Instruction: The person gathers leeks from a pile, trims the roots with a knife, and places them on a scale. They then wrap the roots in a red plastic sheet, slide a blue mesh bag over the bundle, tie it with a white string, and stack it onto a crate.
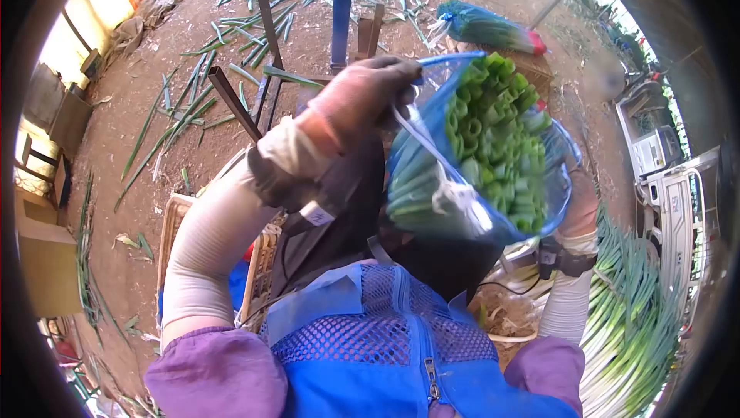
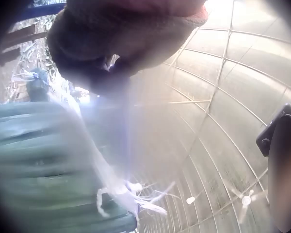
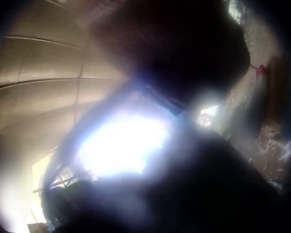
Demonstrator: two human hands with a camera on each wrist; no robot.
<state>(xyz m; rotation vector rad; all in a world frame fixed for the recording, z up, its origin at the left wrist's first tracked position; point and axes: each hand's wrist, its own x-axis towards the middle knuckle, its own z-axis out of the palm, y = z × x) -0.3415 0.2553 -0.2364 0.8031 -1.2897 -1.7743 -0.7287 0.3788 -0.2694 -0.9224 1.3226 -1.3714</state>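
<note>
A thick bundle of green onions (image 1: 497,148), cut leaf ends facing up, stands in a clear blue-edged plastic bag (image 1: 420,144) over the lap. White string (image 1: 455,190) is knotted round the bundle; in the left wrist view the string's frayed knot (image 2: 128,194) lies against the green leaves (image 2: 34,165). My gloved left hand (image 1: 362,102) pinches the bag's rim on the far left side. On the right, my right hand (image 1: 580,200) holds the rim, its fingers partly hidden behind the plastic. The right wrist view shows that hand (image 3: 184,43) dark and blurred above the bag's edge.
Another bagged bundle (image 1: 493,28) lies ahead on a brown box (image 1: 532,71). Loose green onions (image 1: 624,318) are heaped at the right. A metal-legged stand with a blue post (image 1: 341,25) is in front. A wicker basket (image 1: 262,271) sits at the left; leaf scraps (image 1: 185,102) litter the dirt floor.
</note>
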